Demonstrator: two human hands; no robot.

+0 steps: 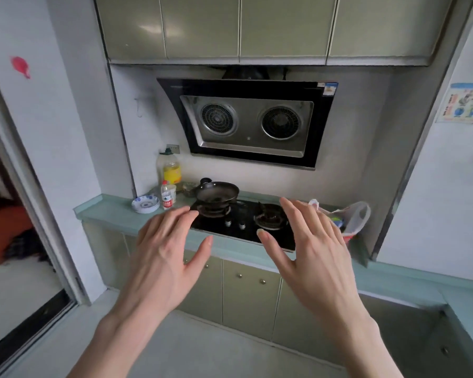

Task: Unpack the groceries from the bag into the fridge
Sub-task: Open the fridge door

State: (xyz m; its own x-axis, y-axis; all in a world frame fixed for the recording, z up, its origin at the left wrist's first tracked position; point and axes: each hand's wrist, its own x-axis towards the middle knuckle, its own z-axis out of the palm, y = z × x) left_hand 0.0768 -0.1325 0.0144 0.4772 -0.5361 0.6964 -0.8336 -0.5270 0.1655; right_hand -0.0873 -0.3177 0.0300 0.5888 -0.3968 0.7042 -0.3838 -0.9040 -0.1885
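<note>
A translucent plastic grocery bag with colourful items inside sits on the teal counter, right of the black gas hob. My left hand and my right hand are both raised in front of me, fingers spread and straight, holding nothing. The right hand partly covers the bag's left side. The white surface at the right edge may be the fridge; I cannot tell for sure.
A dark frying pan stands on the left burner. An oil bottle, a small bottle and stacked plates sit at the counter's left. A range hood hangs above. An open doorway lies to the left.
</note>
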